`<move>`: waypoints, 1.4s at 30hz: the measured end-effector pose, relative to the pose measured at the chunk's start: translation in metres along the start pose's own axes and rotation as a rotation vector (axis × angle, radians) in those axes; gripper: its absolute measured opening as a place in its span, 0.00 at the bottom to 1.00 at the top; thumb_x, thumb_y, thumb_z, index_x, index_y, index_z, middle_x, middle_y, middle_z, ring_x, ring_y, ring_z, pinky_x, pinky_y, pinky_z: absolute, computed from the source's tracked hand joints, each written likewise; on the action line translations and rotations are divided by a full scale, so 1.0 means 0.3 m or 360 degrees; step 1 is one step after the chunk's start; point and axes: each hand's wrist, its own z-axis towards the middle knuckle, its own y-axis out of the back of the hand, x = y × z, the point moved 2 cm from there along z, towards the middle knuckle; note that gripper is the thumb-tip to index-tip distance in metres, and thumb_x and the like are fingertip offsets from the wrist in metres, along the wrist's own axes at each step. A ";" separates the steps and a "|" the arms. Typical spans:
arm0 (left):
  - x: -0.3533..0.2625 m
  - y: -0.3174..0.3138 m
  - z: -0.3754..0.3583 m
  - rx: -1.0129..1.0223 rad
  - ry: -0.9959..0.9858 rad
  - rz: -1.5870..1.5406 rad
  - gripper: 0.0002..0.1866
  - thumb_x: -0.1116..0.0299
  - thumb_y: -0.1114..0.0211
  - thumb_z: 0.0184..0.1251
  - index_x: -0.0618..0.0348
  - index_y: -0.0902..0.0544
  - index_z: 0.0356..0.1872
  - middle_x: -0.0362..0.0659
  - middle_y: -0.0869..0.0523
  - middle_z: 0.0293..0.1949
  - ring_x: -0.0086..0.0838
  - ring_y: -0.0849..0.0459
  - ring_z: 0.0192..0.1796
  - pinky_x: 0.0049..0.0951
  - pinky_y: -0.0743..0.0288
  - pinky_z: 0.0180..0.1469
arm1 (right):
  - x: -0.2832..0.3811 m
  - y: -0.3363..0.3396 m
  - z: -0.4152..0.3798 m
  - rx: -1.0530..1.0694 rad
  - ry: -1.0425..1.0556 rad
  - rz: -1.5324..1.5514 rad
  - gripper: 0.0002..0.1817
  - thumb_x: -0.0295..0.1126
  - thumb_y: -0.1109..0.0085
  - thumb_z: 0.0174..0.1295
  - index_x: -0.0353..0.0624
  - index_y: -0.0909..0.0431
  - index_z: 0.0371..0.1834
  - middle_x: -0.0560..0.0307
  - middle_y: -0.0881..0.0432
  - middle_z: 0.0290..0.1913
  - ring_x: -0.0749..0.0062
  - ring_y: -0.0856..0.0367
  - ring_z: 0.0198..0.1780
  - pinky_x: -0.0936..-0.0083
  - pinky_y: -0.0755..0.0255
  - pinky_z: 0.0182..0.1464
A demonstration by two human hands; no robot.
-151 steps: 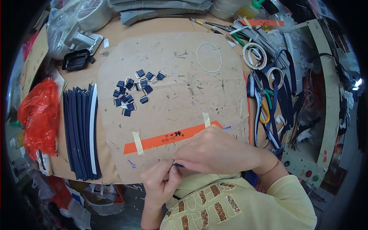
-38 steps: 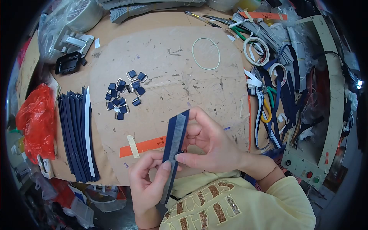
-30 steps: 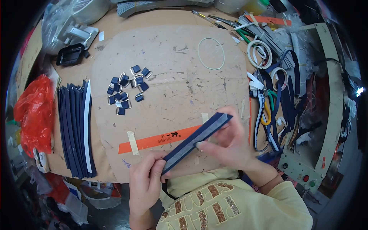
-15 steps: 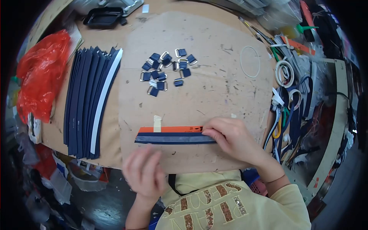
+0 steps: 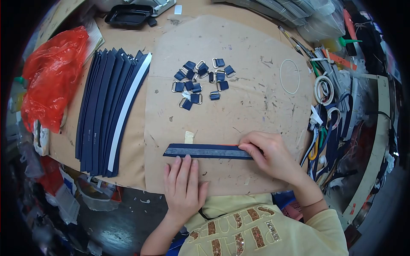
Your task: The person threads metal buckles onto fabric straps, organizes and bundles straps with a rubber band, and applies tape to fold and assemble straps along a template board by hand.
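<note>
A person's right hand [image 5: 271,155] closes thumb and fingers on the right end of a navy strip [image 5: 207,152], hiding that end from view. The left hand [image 5: 184,190] lies open, palm down, fingertips at the strip's near edge; how firmly they press is hard to tell. The strip rests on a brown sheet [image 5: 239,115] atop the bench [image 5: 133,143], with only a sliver of an orange band [image 5: 228,145] showing along its far edge. A masking-tape tab [image 5: 189,137] juts out beyond its left half. Farther beyond the strip, metal loops with navy tabs [image 5: 220,77] cluster too closely to count. Left of it lie stacked navy lengths [image 5: 96,119], then a red plastic bag [image 5: 55,77]. Grey bundles [image 5: 279,13], well beyond the strip, are cut off above.
</note>
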 end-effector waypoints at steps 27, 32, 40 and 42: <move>-0.026 0.045 0.038 0.0297 -0.0030 0.0560 0.31 0.55 0.42 0.60 0.66 0.27 0.61 0.54 0.26 0.59 0.45 0.30 0.62 0.65 0.55 0.70 | -0.230 0.090 -0.308 -0.0418 -0.0829 0.1274 0.01 0.20 0.40 0.57 0.37 0.20 0.31 0.64 0.21 0.22 0.85 0.31 0.21 0.91 0.37 0.24; -0.024 0.026 0.020 0.0252 0.0037 0.0580 0.32 0.53 0.42 0.60 0.63 0.27 0.62 0.54 0.28 0.60 0.46 0.32 0.64 0.65 0.56 0.70 | -0.213 0.075 -0.296 -0.0523 -0.0688 0.0859 0.01 0.21 0.39 0.55 0.37 0.21 0.31 0.64 0.22 0.21 0.84 0.31 0.21 0.88 0.38 0.23; -0.050 0.028 0.021 0.0360 -0.0033 0.0661 0.33 0.55 0.39 0.58 0.52 0.28 0.66 0.53 0.33 0.65 0.47 0.37 0.68 0.62 0.57 0.71 | -0.202 0.109 -0.301 -0.0459 -0.0882 0.0393 0.06 0.25 0.37 0.55 0.39 0.26 0.27 0.64 0.27 0.18 0.77 0.34 0.18 0.80 0.38 0.22; -0.047 0.032 0.024 0.0378 -0.0043 0.0661 0.33 0.52 0.37 0.57 0.50 0.26 0.65 0.54 0.34 0.65 0.48 0.38 0.68 0.64 0.58 0.70 | -0.208 0.142 -0.333 -0.0672 -0.0916 0.0310 0.06 0.26 0.36 0.55 0.39 0.25 0.29 0.63 0.26 0.20 0.76 0.33 0.18 0.79 0.38 0.23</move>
